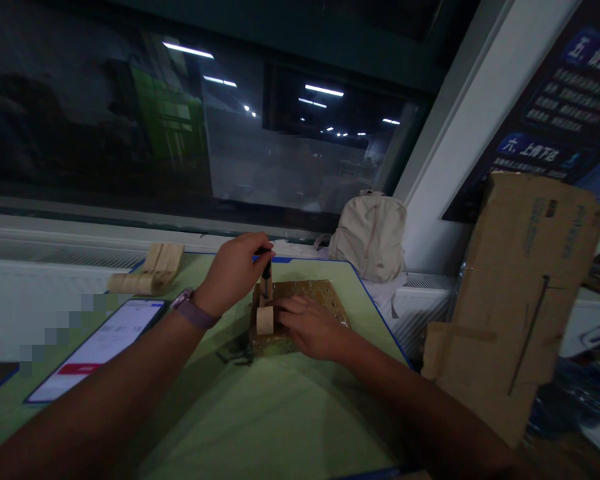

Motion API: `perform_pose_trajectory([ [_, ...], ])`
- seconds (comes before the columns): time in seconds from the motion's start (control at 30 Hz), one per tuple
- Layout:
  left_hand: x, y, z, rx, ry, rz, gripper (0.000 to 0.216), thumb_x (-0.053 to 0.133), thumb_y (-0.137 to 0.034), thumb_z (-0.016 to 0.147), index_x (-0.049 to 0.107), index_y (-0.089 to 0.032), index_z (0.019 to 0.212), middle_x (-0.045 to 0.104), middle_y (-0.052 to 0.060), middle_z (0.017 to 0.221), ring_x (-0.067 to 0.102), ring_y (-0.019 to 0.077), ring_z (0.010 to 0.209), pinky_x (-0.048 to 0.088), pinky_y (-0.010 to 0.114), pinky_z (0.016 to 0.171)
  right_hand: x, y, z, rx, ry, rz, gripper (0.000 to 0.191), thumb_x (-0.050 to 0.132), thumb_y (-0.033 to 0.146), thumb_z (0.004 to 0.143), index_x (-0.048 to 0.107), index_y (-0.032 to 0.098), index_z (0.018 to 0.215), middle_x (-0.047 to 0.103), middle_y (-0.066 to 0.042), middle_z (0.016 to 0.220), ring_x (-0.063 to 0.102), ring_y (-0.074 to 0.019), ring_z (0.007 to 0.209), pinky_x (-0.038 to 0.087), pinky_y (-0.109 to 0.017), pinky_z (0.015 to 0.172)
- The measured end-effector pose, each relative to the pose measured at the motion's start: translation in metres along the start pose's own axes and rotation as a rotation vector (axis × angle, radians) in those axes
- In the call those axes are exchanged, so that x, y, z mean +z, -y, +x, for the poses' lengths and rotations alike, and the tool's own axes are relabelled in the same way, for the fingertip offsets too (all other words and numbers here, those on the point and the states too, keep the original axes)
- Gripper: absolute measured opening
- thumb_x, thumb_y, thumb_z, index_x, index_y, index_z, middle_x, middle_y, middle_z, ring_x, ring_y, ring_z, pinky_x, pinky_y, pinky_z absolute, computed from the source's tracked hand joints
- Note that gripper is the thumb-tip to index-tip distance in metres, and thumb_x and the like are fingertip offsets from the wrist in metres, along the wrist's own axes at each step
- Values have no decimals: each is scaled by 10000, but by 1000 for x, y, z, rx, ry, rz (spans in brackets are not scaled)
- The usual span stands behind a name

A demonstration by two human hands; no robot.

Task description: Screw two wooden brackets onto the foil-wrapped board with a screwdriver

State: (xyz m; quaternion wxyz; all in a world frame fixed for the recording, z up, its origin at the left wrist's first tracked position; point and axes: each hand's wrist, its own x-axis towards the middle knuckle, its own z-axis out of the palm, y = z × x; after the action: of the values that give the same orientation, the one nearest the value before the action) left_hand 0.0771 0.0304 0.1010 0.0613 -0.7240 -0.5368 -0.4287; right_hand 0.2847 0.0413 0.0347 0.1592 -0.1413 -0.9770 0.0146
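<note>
My left hand (240, 270), with a watch on its wrist, is closed around the dark handle of a screwdriver (267, 270). The tool points down at a small light wooden piece (265, 320) with a rounded front end; its tip is too dim to make out. My right hand (313, 327) presses its fingers against the right side of that wooden piece and steadies it. Underneath lies a brown block wrapped in shiny clear tape (333, 297). Several small dark pieces, perhaps screws (237, 357), are scattered by the block's near left corner.
A phone with a lit screen (100, 347) lies left on the green table (260, 427). Joined wooden pieces (155, 270) stand at the far left corner. A pale backpack (370, 237) rests behind the table by the window. Large cardboard (515, 300) leans at the right.
</note>
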Motion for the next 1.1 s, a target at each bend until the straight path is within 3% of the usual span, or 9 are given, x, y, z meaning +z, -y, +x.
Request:
perform_pose_trajectory([
  [0.2, 6, 5, -2, -63, 27, -76, 159, 552, -238, 889, 629, -197, 1022, 748, 61, 962, 704, 229, 872, 531, 350, 767, 3, -1, 0, -22, -31, -32, 329, 516, 58, 849, 616, 161, 1145, 624, -114, 1259, 551, -241, 1083, 454, -394, 949],
  [0.47, 7, 2, -3, 58, -64, 63, 75, 586, -234, 894, 649, -194, 892, 665, 66, 959, 637, 218, 927, 516, 358, 833, 6, -1, 0, 6, -31, -26, 339, 505, 48, 866, 626, 161, 1162, 627, -123, 1258, 558, -236, 1066, 463, -411, 935],
  [0.6, 8, 0, -4, 50, -17, 51, 101, 555, -194, 905, 644, -190, 952, 652, 60, 926, 622, 210, 879, 503, 341, 784, 3, 2, 1, 15, -18, -19, 397, 511, 34, 850, 619, 169, 1207, 619, -101, 1303, 560, -234, 1099, 450, -401, 969],
  [0.83, 7, -2, -4, -4, -65, -31, 115, 642, -291, 875, 629, -187, 828, 678, 43, 868, 638, 185, 794, 513, 320, 754, 2, 3, 2, 16, -7, -55, 366, 548, 71, 851, 622, 152, 1201, 613, -112, 1327, 565, -257, 1104, 447, -424, 971],
  [1.0, 4, 9, -2, -93, 45, -179, 143, 559, -286, 897, 637, -193, 973, 713, 41, 886, 676, 179, 801, 541, 308, 741, 5, 1, 1, 1, -36, -46, 363, 560, 73, 850, 625, 157, 1197, 622, -115, 1295, 576, -257, 1083, 457, -422, 945],
  [1.1, 4, 14, -1, -73, 60, -221, 151, 577, -323, 888, 630, -189, 930, 698, 52, 932, 670, 173, 818, 541, 286, 702, 6, 1, 1, -8, -59, -22, 359, 561, 79, 864, 624, 157, 1208, 624, -114, 1298, 575, -258, 1106, 458, -427, 951],
])
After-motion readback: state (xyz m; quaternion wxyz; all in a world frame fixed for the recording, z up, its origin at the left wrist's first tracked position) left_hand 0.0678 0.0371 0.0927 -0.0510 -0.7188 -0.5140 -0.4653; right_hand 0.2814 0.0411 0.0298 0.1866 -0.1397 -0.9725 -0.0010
